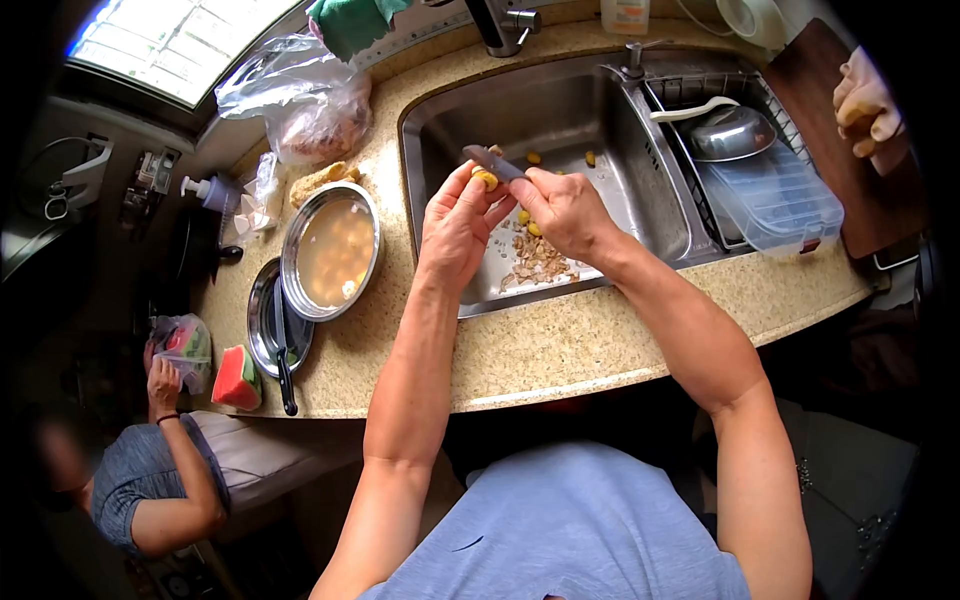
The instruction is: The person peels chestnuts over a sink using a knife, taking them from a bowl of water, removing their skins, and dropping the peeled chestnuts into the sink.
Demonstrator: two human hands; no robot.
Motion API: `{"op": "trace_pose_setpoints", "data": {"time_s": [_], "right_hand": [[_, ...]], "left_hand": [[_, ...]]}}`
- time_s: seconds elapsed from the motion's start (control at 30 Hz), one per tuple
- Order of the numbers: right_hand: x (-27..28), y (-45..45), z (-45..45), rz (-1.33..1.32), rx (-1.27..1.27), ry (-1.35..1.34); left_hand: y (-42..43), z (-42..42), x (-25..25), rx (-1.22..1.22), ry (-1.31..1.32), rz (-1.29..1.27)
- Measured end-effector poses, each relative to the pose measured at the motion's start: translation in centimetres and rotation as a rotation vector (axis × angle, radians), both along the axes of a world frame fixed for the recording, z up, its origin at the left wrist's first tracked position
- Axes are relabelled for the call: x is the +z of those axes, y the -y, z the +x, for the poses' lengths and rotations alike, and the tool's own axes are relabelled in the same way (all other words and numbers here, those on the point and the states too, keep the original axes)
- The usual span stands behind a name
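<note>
Over the sink (pixel 480 310), my left hand (pixel 455 225) pinches a small yellow piece, which looks like a chestnut (pixel 486 178), between thumb and fingers. My right hand (pixel 570 212) is wrapped round the handle of a small knife (pixel 500 165). Its grey, round-tipped blade lies against the chestnut and points to the upper left. Below my hands, brown peelings (pixel 535 258) are heaped on the sink floor, with several yellow pieces (pixel 534 158) scattered around. To the left, a steel bowl (pixel 373 225) holds cloudy water and many pale round pieces.
A plate (pixel 262 330) with a black-handled knife (pixel 281 350) lies beside the bowl. Watermelon (pixel 237 380) sits at the counter's edge, near another person (pixel 165 480) touching a bagged item (pixel 182 345). A dish rack (pixel 700 180) with a plastic lid stands right; a faucet (pixel 500 25) is behind.
</note>
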State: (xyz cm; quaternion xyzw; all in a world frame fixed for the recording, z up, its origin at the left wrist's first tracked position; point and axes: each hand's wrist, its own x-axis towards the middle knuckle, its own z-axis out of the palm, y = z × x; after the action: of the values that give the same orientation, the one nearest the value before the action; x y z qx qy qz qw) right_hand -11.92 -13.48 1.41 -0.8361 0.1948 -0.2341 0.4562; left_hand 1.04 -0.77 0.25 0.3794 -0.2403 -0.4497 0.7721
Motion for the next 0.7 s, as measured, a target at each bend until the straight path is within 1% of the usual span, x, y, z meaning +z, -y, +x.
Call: {"op": "trace_pose_setpoints", "data": {"time_s": [0.07, 0.13, 0.27, 0.33, 0.43, 0.67, 0.7], "right_hand": [[-0.4, 0.1, 0.3, -0.054, -0.02, -0.013], [-0.7, 0.3, 0.3, -0.117, -0.046, -0.052], [-1.3, 0.3, 0.3, -0.112, -0.058, -0.004], [-1.4, 0.3, 0.4, -0.165, -0.037, 0.02], [-1.3, 0.3, 0.4, -0.223, -0.04, -0.021], [-1.2, 0.0, 0.3, -0.25, -0.035, 0.005], [-1.2, -0.1, 0.4, -0.195, -0.049, -0.008]], "left_hand": [[-0.1, -0.2, 0.1, 0.007, 0.012, 0.014], [-0.2, -0.3, 0.3, 0.006, 0.08, 0.051], [0.0, -0.1, 0.3, -0.014, 0.068, 0.058], [-0.1, -0.3, 0.8, -0.035, 0.013, 0.021], [-0.1, 0.2, -0.1, -0.021, 0.001, 0.024], [-0.1, -0.7, 0.5, 0.035, 0.098, 0.078], [-0.2, -0.6, 0.4, 0.017, 0.096, 0.075]]}}
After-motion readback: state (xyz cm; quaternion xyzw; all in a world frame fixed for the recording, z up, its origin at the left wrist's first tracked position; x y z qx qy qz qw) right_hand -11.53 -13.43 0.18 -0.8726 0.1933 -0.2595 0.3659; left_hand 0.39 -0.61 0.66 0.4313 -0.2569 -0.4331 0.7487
